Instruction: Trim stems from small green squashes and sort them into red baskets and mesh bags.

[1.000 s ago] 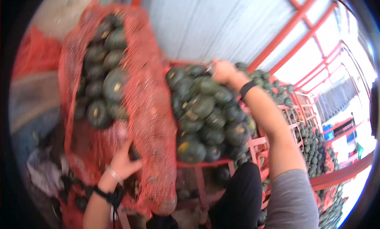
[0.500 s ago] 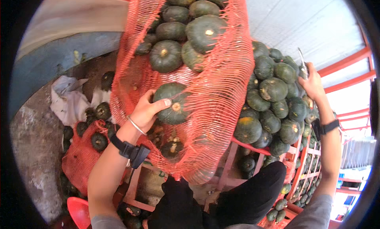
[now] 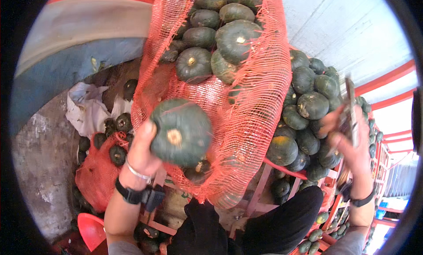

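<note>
Daylight, bright: coming in from the upper right, washing out the pale wall [image 3: 352,30] and the openings at the right rim. Fisheye: red rails [image 3: 387,81] bending near the edge, black vignette circling the frame. Motion blur: smearing the right hand [image 3: 352,145]. Shadow: deepening at lower left and below.

I'm seeing a heap of dark green squash [image 3: 308,105] piling up on red metal racking [image 3: 269,180] at right, more squash [image 3: 341,235] sitting on lower rack tiers. Crumpled white sacking [image 3: 88,107] is lying on the ground at left, a few loose squash [image 3: 119,123] resting just beside it. A second orange net sack [image 3: 94,173] is slumping below those. A red plastic scoop-like piece [image 3: 90,230] is showing at bottom left. Grey concrete wall [image 3: 348,30] is filling the top right.
</note>
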Demonstrator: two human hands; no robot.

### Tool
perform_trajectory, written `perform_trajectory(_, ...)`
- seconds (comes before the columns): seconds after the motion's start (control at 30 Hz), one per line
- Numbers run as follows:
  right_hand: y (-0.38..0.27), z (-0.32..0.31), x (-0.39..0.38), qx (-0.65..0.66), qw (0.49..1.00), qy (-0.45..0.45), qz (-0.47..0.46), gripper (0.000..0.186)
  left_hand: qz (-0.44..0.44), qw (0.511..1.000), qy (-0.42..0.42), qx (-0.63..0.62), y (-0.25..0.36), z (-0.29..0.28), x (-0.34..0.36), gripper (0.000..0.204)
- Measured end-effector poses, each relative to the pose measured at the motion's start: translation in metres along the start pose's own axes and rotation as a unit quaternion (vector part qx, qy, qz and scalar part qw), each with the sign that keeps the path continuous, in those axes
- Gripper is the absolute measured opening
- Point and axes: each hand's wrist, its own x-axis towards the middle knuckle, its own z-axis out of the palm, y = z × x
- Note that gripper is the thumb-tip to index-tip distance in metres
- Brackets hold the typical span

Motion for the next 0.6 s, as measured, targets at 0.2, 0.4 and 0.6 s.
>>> perform_trajectory(0.2, 0.006, 0.071, -0.056, 0.277, 0.939, -0.151, 0.141, 0.084, -0.094, 0.982, -0.136, 0.087, -0.043, 0.077, -0.011, 0.063)
perform_trajectory(0.4, 0.046, 0.000, -0.096, 0.295, 0.928, 0.064, 0.217, 0.074, 0.201, 0.793, -0.155, 0.554, -0.011, 0.095, 0.050, 0.028)
perform_trajectory(0.6, 0.035, -0.165, -0.035, 0.457, 0.804, 0.379, -0.017, 0.031, 0.269, 0.757, -0.062, 0.592, 0.015, 0.053, 0.213, 0.067)
